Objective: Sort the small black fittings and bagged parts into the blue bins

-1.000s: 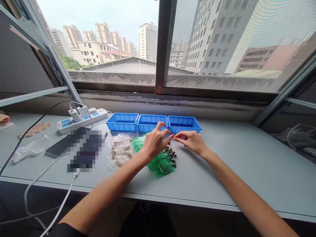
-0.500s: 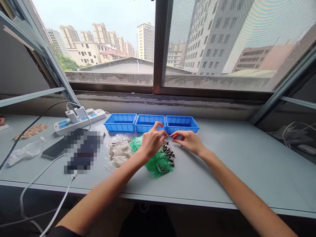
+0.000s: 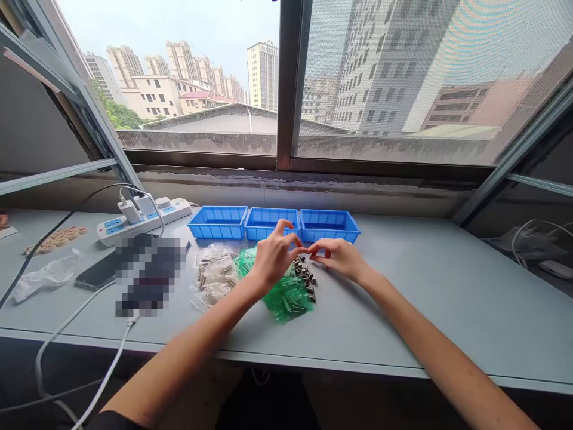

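Note:
My left hand (image 3: 274,258) and my right hand (image 3: 341,258) meet fingertip to fingertip just above the grey table (image 3: 403,298), both pinched on something too small to make out. Below them lies a pile of small dark metal parts (image 3: 306,275). A green plastic bag (image 3: 286,294) of parts lies under my left wrist, and a clear bag (image 3: 215,276) of parts lies to its left. Three blue trays (image 3: 272,223) stand in a row just behind my hands.
A white power strip (image 3: 143,220) with chargers sits at the back left. Near it lie a dark phone (image 3: 96,270), a blurred dark object (image 3: 150,275), a crumpled clear bag (image 3: 42,278) and white cables. More cables lie at the far right (image 3: 537,245).
Both hands have drifted slightly left and down toward the pile of small parts; their fingertips stay together. The view has shifted a little.

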The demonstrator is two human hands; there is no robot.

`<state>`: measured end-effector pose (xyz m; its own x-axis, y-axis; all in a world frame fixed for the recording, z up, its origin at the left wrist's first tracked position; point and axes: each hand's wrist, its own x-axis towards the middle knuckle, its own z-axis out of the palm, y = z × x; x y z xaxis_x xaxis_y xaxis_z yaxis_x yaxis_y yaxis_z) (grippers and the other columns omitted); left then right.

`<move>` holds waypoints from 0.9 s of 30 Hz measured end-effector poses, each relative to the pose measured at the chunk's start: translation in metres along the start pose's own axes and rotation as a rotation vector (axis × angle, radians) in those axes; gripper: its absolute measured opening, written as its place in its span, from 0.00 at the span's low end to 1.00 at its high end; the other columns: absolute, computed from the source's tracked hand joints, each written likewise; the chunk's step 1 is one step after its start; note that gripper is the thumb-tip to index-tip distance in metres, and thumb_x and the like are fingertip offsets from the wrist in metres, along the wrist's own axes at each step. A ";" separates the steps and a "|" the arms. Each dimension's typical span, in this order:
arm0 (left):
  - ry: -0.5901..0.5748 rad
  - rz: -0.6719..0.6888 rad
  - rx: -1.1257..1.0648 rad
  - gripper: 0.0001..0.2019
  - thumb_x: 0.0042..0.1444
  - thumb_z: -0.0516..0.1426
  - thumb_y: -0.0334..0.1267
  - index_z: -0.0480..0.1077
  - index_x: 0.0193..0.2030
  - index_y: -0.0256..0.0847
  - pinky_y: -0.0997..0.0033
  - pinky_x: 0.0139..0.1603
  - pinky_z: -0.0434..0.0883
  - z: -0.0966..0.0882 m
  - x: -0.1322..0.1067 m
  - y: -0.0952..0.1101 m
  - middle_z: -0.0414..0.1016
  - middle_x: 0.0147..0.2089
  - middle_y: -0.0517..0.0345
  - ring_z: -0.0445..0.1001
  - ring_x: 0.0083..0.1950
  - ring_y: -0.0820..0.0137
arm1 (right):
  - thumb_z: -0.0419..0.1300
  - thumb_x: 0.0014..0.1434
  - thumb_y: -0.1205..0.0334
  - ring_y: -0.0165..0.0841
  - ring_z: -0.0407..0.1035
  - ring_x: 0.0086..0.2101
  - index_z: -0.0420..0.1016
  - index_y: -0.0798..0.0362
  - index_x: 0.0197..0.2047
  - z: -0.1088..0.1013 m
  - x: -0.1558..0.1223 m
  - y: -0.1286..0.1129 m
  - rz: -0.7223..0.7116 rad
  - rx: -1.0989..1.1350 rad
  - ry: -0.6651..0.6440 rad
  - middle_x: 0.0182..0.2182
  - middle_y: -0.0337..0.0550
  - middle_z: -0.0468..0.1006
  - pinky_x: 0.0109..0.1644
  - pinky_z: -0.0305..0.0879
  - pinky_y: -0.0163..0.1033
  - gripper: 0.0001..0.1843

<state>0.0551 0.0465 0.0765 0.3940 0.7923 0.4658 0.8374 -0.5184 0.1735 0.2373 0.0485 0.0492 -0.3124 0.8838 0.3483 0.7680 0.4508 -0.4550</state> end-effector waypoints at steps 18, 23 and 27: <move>-0.032 -0.003 0.035 0.06 0.59 0.57 0.39 0.75 0.38 0.45 0.77 0.23 0.63 0.001 0.000 0.001 0.66 0.54 0.55 0.73 0.31 0.75 | 0.60 0.51 0.66 0.29 0.67 0.24 0.78 0.45 0.38 0.002 0.000 0.003 0.020 -0.003 -0.024 0.31 0.34 0.80 0.29 0.60 0.33 0.11; -0.032 0.010 0.022 0.07 0.57 0.58 0.43 0.75 0.36 0.43 0.76 0.23 0.63 0.001 0.001 0.001 0.66 0.54 0.54 0.73 0.31 0.74 | 0.62 0.52 0.60 0.29 0.66 0.22 0.78 0.46 0.37 0.002 0.000 0.002 0.022 -0.014 -0.004 0.30 0.36 0.79 0.27 0.58 0.32 0.08; -0.033 0.000 0.017 0.07 0.60 0.56 0.40 0.75 0.37 0.43 0.77 0.23 0.63 0.001 0.001 0.001 0.66 0.53 0.54 0.73 0.32 0.75 | 0.62 0.52 0.62 0.29 0.67 0.23 0.78 0.45 0.37 0.001 -0.001 0.001 0.030 -0.006 -0.017 0.30 0.35 0.80 0.28 0.58 0.32 0.08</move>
<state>0.0565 0.0474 0.0758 0.4059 0.8030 0.4364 0.8437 -0.5128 0.1587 0.2379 0.0486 0.0476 -0.2985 0.8990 0.3206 0.7807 0.4232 -0.4598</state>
